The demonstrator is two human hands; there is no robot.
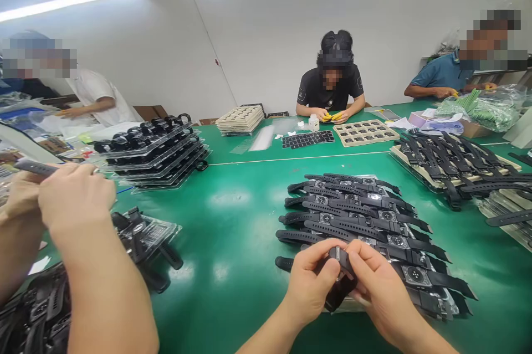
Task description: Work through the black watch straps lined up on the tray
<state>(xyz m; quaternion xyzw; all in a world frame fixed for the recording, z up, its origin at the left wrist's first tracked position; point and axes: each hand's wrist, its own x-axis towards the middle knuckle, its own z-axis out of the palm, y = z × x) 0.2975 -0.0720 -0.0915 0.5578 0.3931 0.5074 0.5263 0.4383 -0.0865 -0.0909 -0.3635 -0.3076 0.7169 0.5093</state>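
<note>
Near the front edge of the table, my left hand (pixel 310 279) and my right hand (pixel 380 285) both grip a black smartwatch (pixel 339 294). Its strap is bent up between my thumbs and fingertips, and my fingers cover part of the watch. Just beyond my hands, several black smartwatches (pixel 357 215) lie in rows on a clear tray, backs up with round sensors showing and straps spread to both sides. The lower corner of that tray is partly hidden by my hands.
At the left, a co-worker's hands (pixel 77 193) hold a dark strap. Beyond are stacked trays of watches (pixel 158 154), beige trays (pixel 241 120), a tray with small dark parts (pixel 366 132) and a strap-covered tray (pixel 449 163). Three other people sit around the green table (pixel 233 232).
</note>
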